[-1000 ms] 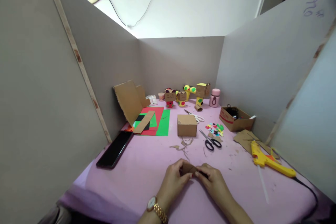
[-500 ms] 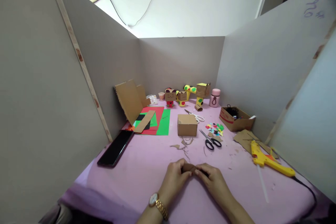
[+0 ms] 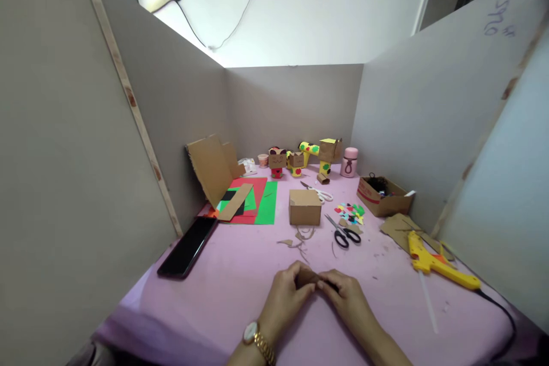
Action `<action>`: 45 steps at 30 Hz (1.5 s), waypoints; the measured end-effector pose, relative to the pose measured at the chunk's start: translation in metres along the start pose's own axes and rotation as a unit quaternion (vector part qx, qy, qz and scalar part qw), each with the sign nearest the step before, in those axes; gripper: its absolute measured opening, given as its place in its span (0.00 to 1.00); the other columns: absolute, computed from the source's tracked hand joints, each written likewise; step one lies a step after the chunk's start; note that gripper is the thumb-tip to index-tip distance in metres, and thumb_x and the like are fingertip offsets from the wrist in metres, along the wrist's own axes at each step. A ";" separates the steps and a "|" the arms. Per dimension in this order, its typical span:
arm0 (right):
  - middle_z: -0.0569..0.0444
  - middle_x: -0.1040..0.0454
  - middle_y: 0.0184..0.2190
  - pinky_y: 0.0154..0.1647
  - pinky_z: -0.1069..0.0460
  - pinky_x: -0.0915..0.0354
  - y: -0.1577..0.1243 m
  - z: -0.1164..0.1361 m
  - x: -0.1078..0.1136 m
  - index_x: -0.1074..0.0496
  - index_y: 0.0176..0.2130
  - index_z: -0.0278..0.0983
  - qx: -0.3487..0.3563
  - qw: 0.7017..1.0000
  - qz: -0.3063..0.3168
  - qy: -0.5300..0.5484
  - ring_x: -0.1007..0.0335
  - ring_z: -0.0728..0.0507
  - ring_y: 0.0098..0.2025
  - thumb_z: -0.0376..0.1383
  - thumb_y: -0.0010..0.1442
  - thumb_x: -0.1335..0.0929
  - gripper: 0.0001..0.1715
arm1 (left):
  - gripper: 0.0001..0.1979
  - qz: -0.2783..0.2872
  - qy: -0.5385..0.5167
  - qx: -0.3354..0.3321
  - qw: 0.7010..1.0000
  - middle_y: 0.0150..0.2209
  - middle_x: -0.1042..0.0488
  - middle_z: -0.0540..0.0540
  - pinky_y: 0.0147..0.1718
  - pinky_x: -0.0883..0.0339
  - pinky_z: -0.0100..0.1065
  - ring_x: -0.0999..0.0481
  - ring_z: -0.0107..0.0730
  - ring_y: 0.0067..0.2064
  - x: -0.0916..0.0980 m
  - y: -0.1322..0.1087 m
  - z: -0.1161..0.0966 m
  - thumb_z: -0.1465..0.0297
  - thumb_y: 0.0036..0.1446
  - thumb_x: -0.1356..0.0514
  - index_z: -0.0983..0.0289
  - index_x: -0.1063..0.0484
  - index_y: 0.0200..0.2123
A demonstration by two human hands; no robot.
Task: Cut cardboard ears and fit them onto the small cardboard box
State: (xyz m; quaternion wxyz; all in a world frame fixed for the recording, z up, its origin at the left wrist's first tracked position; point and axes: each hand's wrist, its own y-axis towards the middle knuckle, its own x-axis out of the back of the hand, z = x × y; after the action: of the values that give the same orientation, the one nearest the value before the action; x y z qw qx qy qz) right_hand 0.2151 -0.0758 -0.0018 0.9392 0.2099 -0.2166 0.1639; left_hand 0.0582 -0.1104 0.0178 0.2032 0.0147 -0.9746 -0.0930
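Note:
Between both hands is a small piece of brown cardboard [image 3: 307, 278], bent or curved and partly covered by the fingers. My left hand [image 3: 288, 291], with a gold watch at its wrist, is closed on the piece's left side. My right hand [image 3: 343, 290] pinches its right end between thumb and fingers. Beyond the hands stands a closed cardboard box [image 3: 305, 207], with thin cardboard scraps [image 3: 299, 242] in front of it. Black-handled scissors [image 3: 343, 233] lie to the right of the box.
A yellow glue gun [image 3: 437, 263] lies at right near an open carton [image 3: 385, 196]. A phone [image 3: 187, 249] and coloured paper sheets [image 3: 266, 204] are at left. White-handled scissors [image 3: 319, 192], paper cutouts [image 3: 349, 213], cardboard figures [image 3: 277, 163] and a pink bottle [image 3: 349, 162] stand or lie farther back.
The view has tilted up slightly, so everything sits a little lower. The cardboard piece is turned a bit in the fingers, and both hands keep their hold.

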 end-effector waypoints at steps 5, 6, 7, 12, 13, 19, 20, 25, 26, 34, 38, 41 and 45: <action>0.50 0.21 0.32 0.38 0.51 0.34 -0.001 0.000 0.000 0.22 0.35 0.39 0.006 1.000 0.000 0.004 0.27 0.42 0.35 0.36 0.58 0.36 0.12 | 0.06 -0.007 -0.019 -0.023 1.000 0.33 0.22 0.54 0.36 0.34 0.31 0.25 0.35 0.36 -0.005 0.002 0.000 0.69 0.53 0.44 0.63 0.29 0.34; 0.50 0.21 0.32 0.38 0.51 0.34 -0.001 0.001 0.000 0.22 0.35 0.39 0.006 1.000 0.000 0.004 0.27 0.42 0.35 0.36 0.58 0.36 0.12 | 0.06 -0.003 -0.019 -0.026 0.999 0.31 0.22 0.54 0.35 0.34 0.31 0.25 0.34 0.34 -0.006 0.003 0.002 0.69 0.54 0.45 0.63 0.29 0.32; 0.50 0.21 0.31 0.38 0.51 0.34 -0.001 0.001 0.000 0.22 0.35 0.39 0.005 1.000 0.001 0.004 0.27 0.42 0.35 0.35 0.58 0.36 0.12 | 0.07 -0.001 -0.018 -0.029 0.999 0.30 0.22 0.54 0.34 0.33 0.31 0.24 0.35 0.33 -0.007 0.004 0.003 0.69 0.55 0.46 0.64 0.29 0.30; 0.50 0.22 0.30 0.37 0.52 0.35 -0.002 0.002 0.001 0.22 0.35 0.38 0.007 1.000 0.002 0.003 0.27 0.42 0.34 0.34 0.58 0.36 0.12 | 0.09 0.013 0.018 -0.067 0.998 0.33 0.22 0.55 0.36 0.32 0.31 0.24 0.34 0.35 -0.003 0.006 0.003 0.72 0.56 0.47 0.64 0.29 0.39; 0.50 0.22 0.30 0.37 0.52 0.35 -0.002 0.002 0.001 0.22 0.36 0.38 0.008 1.000 0.002 0.003 0.27 0.42 0.34 0.34 0.58 0.36 0.12 | 0.10 0.020 0.034 -0.082 0.996 0.36 0.22 0.56 0.38 0.33 0.31 0.24 0.34 0.37 0.000 0.007 0.001 0.73 0.56 0.46 0.63 0.28 0.40; 0.50 0.21 0.32 0.38 0.52 0.35 -0.001 -0.002 0.001 0.22 0.37 0.39 0.011 1.000 0.008 -0.005 0.27 0.42 0.35 0.33 0.58 0.37 0.13 | 0.12 0.115 0.162 -0.187 0.962 0.36 0.23 0.54 0.38 0.36 0.27 0.26 0.31 0.37 0.020 0.016 -0.015 0.76 0.55 0.46 0.60 0.24 0.36; 0.50 0.21 0.32 0.38 0.51 0.35 -0.001 -0.002 0.001 0.22 0.36 0.39 0.010 1.000 0.008 -0.007 0.27 0.42 0.35 0.33 0.58 0.37 0.13 | 0.12 0.131 0.185 -0.200 0.953 0.34 0.23 0.54 0.37 0.36 0.27 0.25 0.31 0.36 0.022 0.019 -0.017 0.77 0.56 0.46 0.61 0.24 0.36; 0.49 0.22 0.30 0.36 0.52 0.35 0.000 -0.002 0.002 0.22 0.35 0.38 0.009 1.000 0.010 -0.018 0.28 0.42 0.33 0.34 0.58 0.37 0.13 | 0.08 0.181 0.309 -0.248 0.900 0.27 0.21 0.54 0.29 0.38 0.29 0.25 0.33 0.29 0.024 0.034 -0.028 0.76 0.53 0.43 0.61 0.24 0.30; 0.50 0.22 0.30 0.35 0.52 0.35 0.000 -0.002 0.002 0.22 0.35 0.38 0.009 1.000 0.010 -0.020 0.28 0.43 0.33 0.34 0.58 0.37 0.13 | 0.08 0.186 0.332 -0.256 0.888 0.26 0.21 0.54 0.28 0.39 0.29 0.25 0.34 0.28 0.023 0.036 -0.031 0.76 0.52 0.43 0.62 0.24 0.28; 0.50 0.23 0.28 0.34 0.53 0.37 0.000 -0.003 0.001 0.23 0.32 0.37 0.007 1.000 0.008 -0.025 0.28 0.43 0.32 0.34 0.58 0.37 0.13 | 0.09 0.218 0.449 -0.315 0.807 0.22 0.22 0.56 0.23 0.41 0.31 0.25 0.36 0.24 0.022 0.044 -0.045 0.76 0.51 0.41 0.64 0.27 0.21; 0.50 0.23 0.28 0.34 0.52 0.37 0.000 -0.003 0.001 0.23 0.32 0.37 0.004 1.000 0.010 -0.026 0.29 0.42 0.31 0.34 0.58 0.37 0.13 | 0.09 0.217 0.471 -0.320 0.793 0.21 0.22 0.54 0.21 0.42 0.30 0.26 0.33 0.22 0.019 0.047 -0.036 0.76 0.51 0.41 0.64 0.27 0.20; 0.49 0.23 0.29 0.35 0.52 0.36 -0.001 -0.001 0.001 0.23 0.33 0.37 0.001 1.000 0.013 -0.019 0.28 0.42 0.33 0.34 0.58 0.37 0.13 | 0.08 0.213 0.476 -0.323 0.790 0.21 0.22 0.54 0.21 0.43 0.30 0.27 0.32 0.22 0.017 0.048 -0.028 0.76 0.50 0.41 0.64 0.27 0.20; 0.49 0.22 0.32 0.38 0.52 0.36 -0.001 0.001 0.001 0.24 0.37 0.36 -0.003 1.000 0.012 -0.010 0.28 0.42 0.35 0.33 0.56 0.36 0.12 | 0.08 0.208 0.469 -0.319 0.797 0.21 0.22 0.56 0.21 0.43 0.31 0.26 0.35 0.22 0.015 0.050 -0.023 0.77 0.50 0.41 0.64 0.27 0.20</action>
State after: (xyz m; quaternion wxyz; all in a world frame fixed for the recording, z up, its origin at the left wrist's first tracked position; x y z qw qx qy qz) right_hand 0.2162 -0.0770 -0.0008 0.9355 0.2062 -0.2293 0.1724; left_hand 0.0540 -0.0665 0.0533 0.6427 -0.2125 -0.6551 -0.3357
